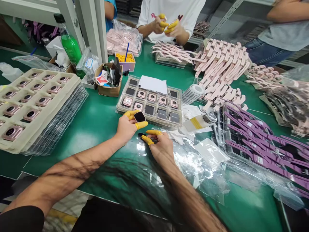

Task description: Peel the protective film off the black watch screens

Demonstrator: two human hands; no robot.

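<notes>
Yellow finger cots cover fingertips on both hands. My left hand [127, 126] is closed around the edges of a small watch case [139, 117], its dark screen facing up. To its right, my right hand [161, 143] has thumb and fingers closed on a dark object [142, 135] that I cannot make out, low over the green table [96, 124]. Just beyond both hands lies a clear tray [154, 120] holding pink watch cases [152, 97] and dark square pieces [150, 110], with a white paper [153, 84] on its back edge.
Stacked trays of watch cases [45, 106] stand at left. A cardboard box [109, 90] and green bottle [71, 48] are behind. Purple straps [256, 138], pink straps [222, 61] and plastic film [193, 158] lie at right. A person in white works opposite.
</notes>
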